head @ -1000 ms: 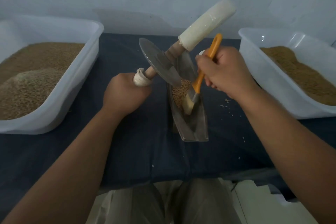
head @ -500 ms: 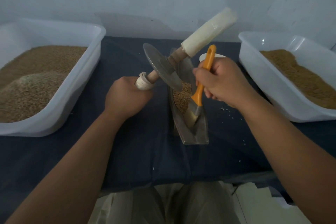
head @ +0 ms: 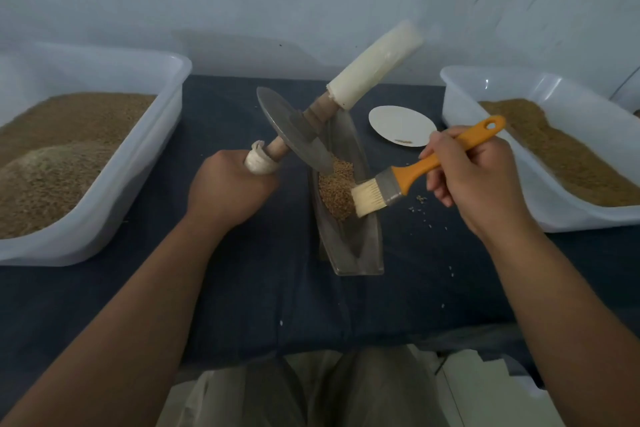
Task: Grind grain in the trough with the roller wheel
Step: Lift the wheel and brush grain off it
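Head view: left hand point(head: 228, 189) grips roller wheel point(head: 294, 133) handle; right hand point(head: 474, 180) pinches brush point(head: 415, 172) over trough point(head: 363, 246).

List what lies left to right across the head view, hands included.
Order: left tub → left hand → trough → right hand → right tub. Left out as overlapping: roller wheel, brush, plate.
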The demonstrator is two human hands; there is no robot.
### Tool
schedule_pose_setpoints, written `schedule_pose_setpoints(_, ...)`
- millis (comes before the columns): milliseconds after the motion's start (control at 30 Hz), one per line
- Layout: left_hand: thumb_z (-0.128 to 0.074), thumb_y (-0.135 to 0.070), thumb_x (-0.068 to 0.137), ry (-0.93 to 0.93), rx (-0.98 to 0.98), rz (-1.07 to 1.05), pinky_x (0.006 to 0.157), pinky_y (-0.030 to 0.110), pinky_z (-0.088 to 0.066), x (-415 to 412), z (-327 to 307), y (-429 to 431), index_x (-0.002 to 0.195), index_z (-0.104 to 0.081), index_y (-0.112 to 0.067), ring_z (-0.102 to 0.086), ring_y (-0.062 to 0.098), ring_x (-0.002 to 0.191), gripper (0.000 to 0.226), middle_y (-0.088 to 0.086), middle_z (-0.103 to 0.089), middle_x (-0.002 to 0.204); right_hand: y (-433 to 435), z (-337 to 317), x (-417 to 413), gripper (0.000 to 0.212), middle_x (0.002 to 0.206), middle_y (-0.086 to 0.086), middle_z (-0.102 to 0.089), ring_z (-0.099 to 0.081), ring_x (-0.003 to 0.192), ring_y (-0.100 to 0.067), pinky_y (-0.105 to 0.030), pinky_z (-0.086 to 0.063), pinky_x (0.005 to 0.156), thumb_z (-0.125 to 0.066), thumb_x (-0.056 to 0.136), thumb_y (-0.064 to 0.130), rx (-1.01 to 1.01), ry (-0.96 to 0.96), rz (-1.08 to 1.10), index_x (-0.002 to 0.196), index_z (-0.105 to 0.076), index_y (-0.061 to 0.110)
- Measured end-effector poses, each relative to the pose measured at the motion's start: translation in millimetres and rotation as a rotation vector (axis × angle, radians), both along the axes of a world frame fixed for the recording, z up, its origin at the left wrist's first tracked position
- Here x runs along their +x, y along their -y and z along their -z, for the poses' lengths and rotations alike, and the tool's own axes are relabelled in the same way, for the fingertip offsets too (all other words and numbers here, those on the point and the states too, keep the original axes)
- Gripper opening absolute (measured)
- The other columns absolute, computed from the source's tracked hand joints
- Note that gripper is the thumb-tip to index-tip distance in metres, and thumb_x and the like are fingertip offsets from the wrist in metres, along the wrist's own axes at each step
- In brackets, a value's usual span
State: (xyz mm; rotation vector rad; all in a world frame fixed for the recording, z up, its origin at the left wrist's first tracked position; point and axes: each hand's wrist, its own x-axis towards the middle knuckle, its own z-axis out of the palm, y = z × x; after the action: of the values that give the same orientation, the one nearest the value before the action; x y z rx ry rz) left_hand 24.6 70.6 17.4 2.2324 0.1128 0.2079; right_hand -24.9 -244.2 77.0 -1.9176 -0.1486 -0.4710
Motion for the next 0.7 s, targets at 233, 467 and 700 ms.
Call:
schedule_pose_setpoints(233,-0.062,-0.052,0.068,-0.003,0.057,0.023,0.058,0.034,-0.049,-2,1,2,0.075,-0.066,-0.041,-0.066,0.019,0.064,0.014,-0.015,-0.066,0.065,56,10,-13,0.028,0.095,-0.005,-0.079,-0.075,0.079,-0.019,-0.027,-0.061,0.065,-0.062,0.103,0.055,0.121,0.085,0.022,0.109,-0.078,0.033)
schedule_pose_setpoints(467,-0.055,-0.056,0.069,0.007,0.098,0.021,0.058,0.032,-0.046,-2,2,5,0.075,-0.065,-0.043,-0.066,0.018,0.062,0.017,-0.020,-0.066,0.065,106,60,-25,0.048,0.131,0.017,-0.069,-0.066,0.114,-0.005,-0.014,-0.045,0.089,-0.055,0.096,0.056,-0.884,-0.100,0.043,0.142,-0.059,0.046)
schedule_pose_setpoints(700,-0.067,-0.048,0.081,0.000,0.181,0.004,0.058,0.031,-0.045,-1,4,4,0.068,-0.067,-0.030,-0.065,0.017,0.064,0.022,-0.009,-0.066,0.062,114,60,-37,0.087,0.165,0.037,0.004,0.008,0.154,0.011,-0.028,-0.013,0.126,-0.020,0.082,0.100,-1.194,-0.400,-0.164,0.158,0.001,0.063)
